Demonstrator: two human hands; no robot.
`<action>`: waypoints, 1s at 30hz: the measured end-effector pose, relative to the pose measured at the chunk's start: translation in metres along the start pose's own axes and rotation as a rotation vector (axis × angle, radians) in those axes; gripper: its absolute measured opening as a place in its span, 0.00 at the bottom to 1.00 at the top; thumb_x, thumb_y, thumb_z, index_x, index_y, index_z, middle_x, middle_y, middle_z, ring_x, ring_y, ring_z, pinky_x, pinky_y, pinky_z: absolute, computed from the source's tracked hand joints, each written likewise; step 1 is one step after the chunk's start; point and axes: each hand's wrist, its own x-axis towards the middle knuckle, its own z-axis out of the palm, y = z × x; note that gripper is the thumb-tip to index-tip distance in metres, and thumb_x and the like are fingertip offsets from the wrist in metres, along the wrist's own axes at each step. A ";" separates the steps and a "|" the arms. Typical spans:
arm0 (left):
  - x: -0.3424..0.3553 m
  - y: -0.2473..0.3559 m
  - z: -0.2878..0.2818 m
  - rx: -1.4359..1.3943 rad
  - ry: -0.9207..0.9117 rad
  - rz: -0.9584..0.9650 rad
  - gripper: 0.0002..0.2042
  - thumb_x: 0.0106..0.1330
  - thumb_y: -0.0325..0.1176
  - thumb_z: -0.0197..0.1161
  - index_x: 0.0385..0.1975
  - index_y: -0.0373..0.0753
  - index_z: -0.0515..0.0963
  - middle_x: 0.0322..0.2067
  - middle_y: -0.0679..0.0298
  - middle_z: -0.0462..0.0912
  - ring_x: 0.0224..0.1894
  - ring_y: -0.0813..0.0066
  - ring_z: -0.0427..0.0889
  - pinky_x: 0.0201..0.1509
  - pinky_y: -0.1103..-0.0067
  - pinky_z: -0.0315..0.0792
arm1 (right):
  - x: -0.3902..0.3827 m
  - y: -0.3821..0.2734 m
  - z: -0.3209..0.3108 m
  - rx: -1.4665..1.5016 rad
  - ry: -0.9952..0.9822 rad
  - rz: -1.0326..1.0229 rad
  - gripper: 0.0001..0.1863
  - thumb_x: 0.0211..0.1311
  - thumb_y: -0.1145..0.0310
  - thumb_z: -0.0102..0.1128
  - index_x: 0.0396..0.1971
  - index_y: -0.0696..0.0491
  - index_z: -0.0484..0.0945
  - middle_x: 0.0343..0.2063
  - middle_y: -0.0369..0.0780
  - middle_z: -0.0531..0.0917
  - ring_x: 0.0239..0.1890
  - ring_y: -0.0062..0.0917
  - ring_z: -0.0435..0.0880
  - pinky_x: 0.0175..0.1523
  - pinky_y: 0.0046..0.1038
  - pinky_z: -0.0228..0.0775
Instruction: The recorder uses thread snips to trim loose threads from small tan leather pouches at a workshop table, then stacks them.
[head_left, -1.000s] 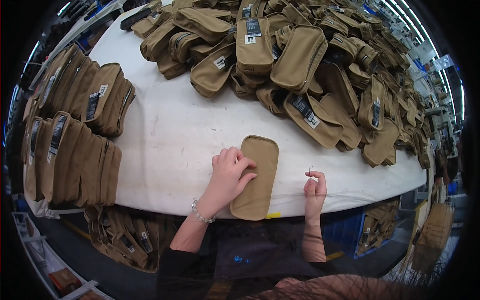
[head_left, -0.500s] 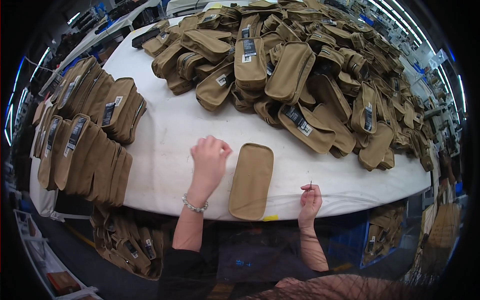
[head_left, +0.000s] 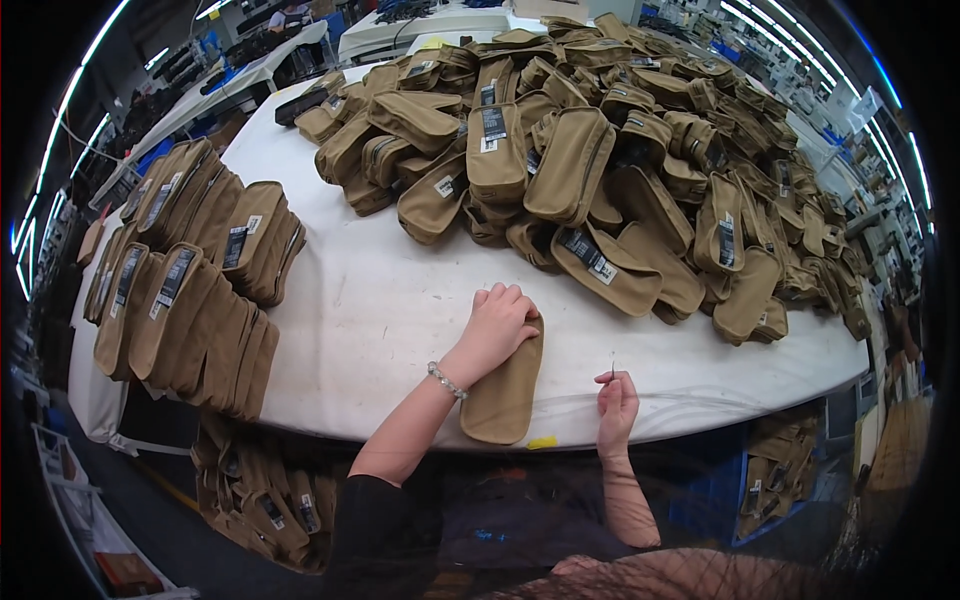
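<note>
A flat tan fabric pouch (head_left: 505, 400) with rounded ends lies lengthwise in front of me, near the table's front edge. My left hand (head_left: 500, 325), with a beaded bracelet at the wrist, lies over its far end. The fingers curl at that end and the thumb rests by the right corner, closed on the pouch. To the right of it, my right hand (head_left: 617, 398) is raised at the table edge, apart from the pouch. Its fingers pinch a thin, dark, pointed tool (head_left: 613, 370), too small to name exactly.
Neat stacks of labelled tan pouches (head_left: 200, 315) stand on the left of the white table (head_left: 340, 300). A large loose heap of pouches (head_left: 640, 190) covers the far and right side. Below the edge are more pouches (head_left: 265, 490) and a blue bin (head_left: 710, 490). Yellow tape (head_left: 541, 442) marks the edge.
My left hand has moved right and come down from above the table onto the far end of the pouch, taking hold there. My right hand stays nearly where it was.
</note>
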 end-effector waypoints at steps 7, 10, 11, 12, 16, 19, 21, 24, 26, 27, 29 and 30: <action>-0.002 -0.012 0.001 -0.039 -0.052 0.012 0.04 0.59 0.32 0.65 0.28 0.44 0.77 0.32 0.68 0.74 0.42 0.67 0.70 0.51 0.71 0.58 | 0.000 0.002 0.001 -0.018 0.004 -0.001 0.15 0.73 0.58 0.49 0.36 0.55 0.74 0.18 0.24 0.59 0.21 0.07 0.53 0.26 0.15 0.43; -0.009 -0.014 -0.031 -0.107 -0.105 -0.029 0.03 0.59 0.32 0.65 0.28 0.44 0.77 0.32 0.68 0.74 0.41 0.68 0.70 0.50 0.71 0.57 | -0.001 0.005 -0.002 -0.021 0.003 -0.017 0.15 0.73 0.58 0.49 0.35 0.55 0.74 0.19 0.24 0.59 0.21 0.07 0.53 0.26 0.15 0.42; -0.014 -0.013 -0.040 -0.108 -0.108 -0.031 0.03 0.59 0.32 0.65 0.28 0.44 0.77 0.32 0.68 0.74 0.41 0.68 0.70 0.50 0.71 0.57 | -0.002 0.005 -0.002 -0.021 0.003 -0.012 0.15 0.73 0.58 0.49 0.35 0.55 0.74 0.19 0.24 0.59 0.21 0.07 0.53 0.26 0.15 0.42; -0.019 -0.012 -0.047 -0.160 -0.196 -0.049 0.03 0.60 0.33 0.65 0.29 0.44 0.77 0.32 0.68 0.74 0.40 0.68 0.70 0.50 0.72 0.57 | -0.002 0.005 -0.003 -0.034 -0.005 -0.014 0.15 0.73 0.58 0.49 0.35 0.55 0.74 0.18 0.24 0.59 0.21 0.07 0.53 0.25 0.16 0.42; -0.039 -0.012 -0.041 -0.131 -0.242 -0.022 0.04 0.59 0.34 0.66 0.30 0.46 0.78 0.33 0.68 0.74 0.41 0.69 0.71 0.49 0.72 0.59 | 0.000 0.002 -0.004 0.032 -0.045 0.037 0.16 0.75 0.58 0.46 0.35 0.56 0.74 0.18 0.25 0.60 0.20 0.07 0.53 0.24 0.16 0.42; -0.046 -0.009 -0.037 -0.009 -0.251 0.047 0.04 0.60 0.34 0.64 0.30 0.45 0.76 0.32 0.67 0.73 0.40 0.69 0.71 0.48 0.72 0.59 | 0.001 -0.002 -0.004 0.106 -0.039 0.102 0.17 0.76 0.58 0.43 0.35 0.56 0.73 0.18 0.26 0.60 0.19 0.08 0.53 0.24 0.15 0.43; -0.047 -0.004 -0.033 0.054 -0.254 0.063 0.03 0.60 0.32 0.62 0.29 0.44 0.75 0.31 0.67 0.72 0.39 0.69 0.71 0.47 0.72 0.59 | 0.003 -0.007 0.000 0.093 -0.045 0.112 0.17 0.76 0.58 0.42 0.35 0.56 0.73 0.18 0.26 0.60 0.20 0.08 0.53 0.24 0.15 0.43; -0.047 0.000 -0.033 0.156 -0.212 0.072 0.02 0.61 0.29 0.59 0.29 0.43 0.74 0.30 0.66 0.71 0.39 0.68 0.71 0.46 0.71 0.59 | 0.004 -0.006 0.002 0.069 -0.056 0.119 0.18 0.77 0.57 0.41 0.36 0.56 0.73 0.18 0.26 0.61 0.20 0.08 0.53 0.24 0.15 0.43; -0.047 -0.001 -0.037 0.186 -0.175 0.071 0.02 0.61 0.28 0.58 0.28 0.43 0.73 0.30 0.65 0.71 0.38 0.67 0.71 0.46 0.71 0.59 | 0.003 -0.005 0.001 0.054 -0.049 0.121 0.18 0.77 0.57 0.41 0.36 0.56 0.73 0.18 0.26 0.61 0.20 0.08 0.53 0.24 0.15 0.43; -0.048 -0.006 -0.046 0.135 -0.087 -0.025 0.02 0.61 0.27 0.57 0.29 0.42 0.72 0.31 0.65 0.71 0.39 0.66 0.70 0.46 0.70 0.59 | 0.003 -0.005 0.001 0.039 -0.052 0.118 0.18 0.77 0.57 0.41 0.36 0.55 0.73 0.18 0.26 0.61 0.20 0.08 0.53 0.24 0.15 0.43; -0.057 -0.019 -0.060 0.130 -0.013 -0.159 0.03 0.60 0.24 0.56 0.31 0.41 0.72 0.32 0.63 0.71 0.40 0.64 0.70 0.47 0.70 0.58 | 0.000 -0.004 -0.001 0.021 -0.039 0.119 0.18 0.77 0.57 0.40 0.36 0.55 0.73 0.18 0.26 0.61 0.20 0.08 0.54 0.24 0.15 0.44; -0.064 -0.026 -0.067 0.183 -0.022 -0.204 0.05 0.59 0.23 0.55 0.33 0.41 0.71 0.32 0.63 0.71 0.40 0.63 0.70 0.48 0.70 0.58 | 0.000 -0.003 -0.001 -0.005 -0.029 0.096 0.18 0.77 0.57 0.40 0.36 0.55 0.73 0.18 0.26 0.61 0.20 0.08 0.54 0.24 0.15 0.44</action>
